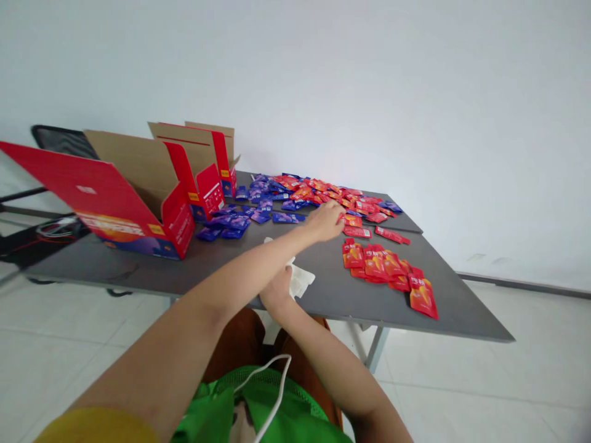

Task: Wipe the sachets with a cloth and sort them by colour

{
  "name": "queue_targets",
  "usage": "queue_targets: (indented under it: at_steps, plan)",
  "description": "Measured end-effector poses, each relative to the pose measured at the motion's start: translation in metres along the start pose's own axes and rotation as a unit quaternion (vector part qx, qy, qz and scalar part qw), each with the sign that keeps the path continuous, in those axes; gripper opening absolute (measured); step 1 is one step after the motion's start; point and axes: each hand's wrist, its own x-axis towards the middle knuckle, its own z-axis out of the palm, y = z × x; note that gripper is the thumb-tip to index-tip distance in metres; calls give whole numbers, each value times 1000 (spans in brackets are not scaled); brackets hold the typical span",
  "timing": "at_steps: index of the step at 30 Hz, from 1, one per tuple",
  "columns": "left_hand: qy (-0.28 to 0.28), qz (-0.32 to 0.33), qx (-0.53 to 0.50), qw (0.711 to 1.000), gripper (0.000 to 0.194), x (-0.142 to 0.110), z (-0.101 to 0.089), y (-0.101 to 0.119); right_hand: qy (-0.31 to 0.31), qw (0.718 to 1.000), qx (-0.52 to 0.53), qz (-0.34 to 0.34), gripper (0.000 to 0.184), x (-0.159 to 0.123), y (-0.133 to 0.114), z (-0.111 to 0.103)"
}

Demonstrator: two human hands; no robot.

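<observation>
My left hand [327, 221] reaches across my right one toward the red pouches [353, 220], its fingers curled, with a bit of red at the fingertips. It looks closed on a red pouch, mostly hidden. Under my left forearm, my right hand [277, 290] is closed at a crumpled white sheet [301, 281] near the table's front edge; the forearm covers part of both. To the right of my hands lies a group of overlapping red pouches [375, 263] with an orange print. Two narrow red packets, one of them this red packet [391, 235], lie behind that group.
On the left of the grey table [455, 295] stand several open red cartons, the nearest carton [133, 209] with raised flaps. Blue pouches [231, 223] lie beside them. A mixed pile of red and blue pouches [318, 189] spreads along the back near the wall. A white cable [277, 400] hangs over my lap.
</observation>
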Motion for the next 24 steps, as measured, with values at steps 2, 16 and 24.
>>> queue_targets:
  at_steps: [2, 16, 24]
  plan:
    - [-92, -40, 13, 995, 31, -9, -46, -54, 16, 999, -49, -11, 35, 2, 5, -4]
    - [-84, -155, 161, 971, 38, -43, -31, -156, 14, 975, -193, 112, 49, 77, 78, -18]
    - [-146, -187, 102, 966, 44, -26, -3, -139, 41, 973, -176, 142, 43, 71, 90, -19]
